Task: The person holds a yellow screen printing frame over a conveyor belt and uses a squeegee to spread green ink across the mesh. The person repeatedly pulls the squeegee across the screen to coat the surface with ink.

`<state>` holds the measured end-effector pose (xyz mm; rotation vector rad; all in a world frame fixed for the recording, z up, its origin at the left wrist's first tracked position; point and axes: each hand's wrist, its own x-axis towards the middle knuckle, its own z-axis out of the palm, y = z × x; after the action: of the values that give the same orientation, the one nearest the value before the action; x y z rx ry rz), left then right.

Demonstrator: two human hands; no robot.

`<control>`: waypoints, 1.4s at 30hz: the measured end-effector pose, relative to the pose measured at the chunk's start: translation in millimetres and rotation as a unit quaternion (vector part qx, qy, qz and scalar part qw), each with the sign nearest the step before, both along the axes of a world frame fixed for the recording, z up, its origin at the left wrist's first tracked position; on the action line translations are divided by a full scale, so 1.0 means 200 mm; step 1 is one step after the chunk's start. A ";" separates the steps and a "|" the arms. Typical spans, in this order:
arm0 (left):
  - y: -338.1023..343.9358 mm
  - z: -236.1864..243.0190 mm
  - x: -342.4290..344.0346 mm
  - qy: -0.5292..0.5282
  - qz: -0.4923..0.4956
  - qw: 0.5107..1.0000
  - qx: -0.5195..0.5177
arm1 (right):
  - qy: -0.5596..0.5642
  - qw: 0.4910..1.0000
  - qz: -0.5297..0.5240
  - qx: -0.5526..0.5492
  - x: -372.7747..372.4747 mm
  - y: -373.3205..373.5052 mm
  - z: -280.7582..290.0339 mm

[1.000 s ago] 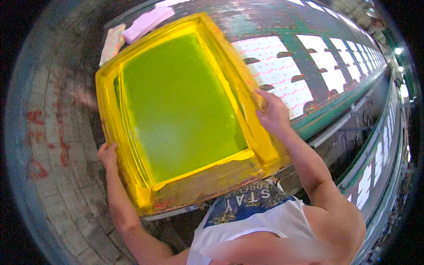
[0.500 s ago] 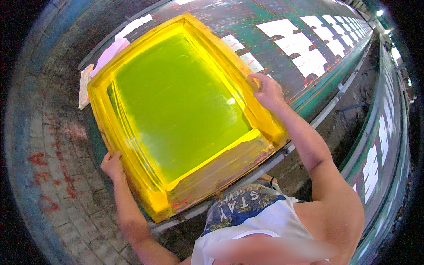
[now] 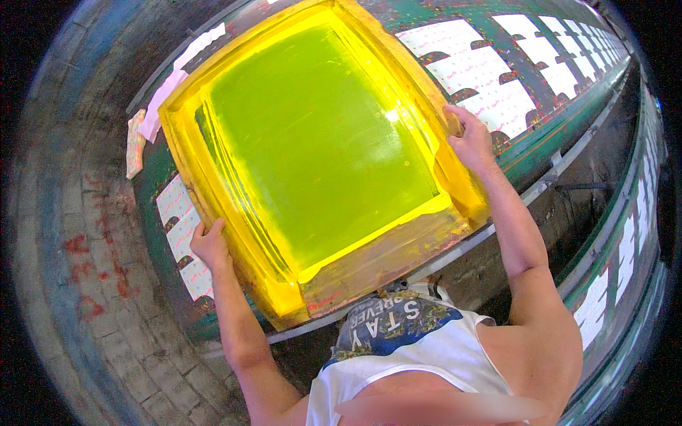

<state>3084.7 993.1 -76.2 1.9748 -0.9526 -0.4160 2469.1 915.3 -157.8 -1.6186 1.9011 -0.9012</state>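
A large screen-printing frame (image 3: 447,163), smeared with yellow ink, spans the middle of the view over a long table. Its mesh (image 3: 320,142) is yellow-green and shiny. My left hand (image 3: 211,246) grips the frame's left side near the front corner. Farther up on the opposite side, my right hand (image 3: 472,138) is closed round the edge. White cut pieces with small printed marks, one group (image 3: 183,234) beside my left hand and another (image 3: 465,78) past my right hand, lie on the table. Whatever lies under the frame is hidden.
The dark green table (image 3: 526,145) runs away to the far right, carrying several more rows of white pieces (image 3: 568,60). A second table with white pieces (image 3: 604,302) stands at my right. Pink cloth (image 3: 160,106) hangs at the far left edge. Brick paving (image 3: 135,355) lies left.
The frame has shifted right along the table with both hands on it. White pieces beside my left hand have come into view, while those near the frame's far right side are partly covered.
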 end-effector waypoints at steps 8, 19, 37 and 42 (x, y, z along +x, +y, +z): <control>-0.03 -0.01 -0.12 -0.027 0.003 0.999 0.023 | -0.022 1.000 0.015 0.012 -0.11 -0.02 -0.01; -0.03 -0.11 -0.09 -0.030 0.003 0.998 0.048 | 0.034 0.998 0.056 -0.014 -0.12 0.04 -0.07; -0.51 -0.08 0.17 -0.136 -0.103 0.984 0.042 | -0.221 0.954 -0.197 -0.039 -0.38 0.64 -0.37; -0.52 -0.08 0.20 -0.156 -0.108 0.980 0.054 | -0.215 0.944 -0.238 -0.074 -0.38 0.66 -0.37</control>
<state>3124.5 889.8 -92.0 2.0800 -1.3773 -0.2867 2393.4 1046.4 -230.8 -0.9246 1.9585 -1.4847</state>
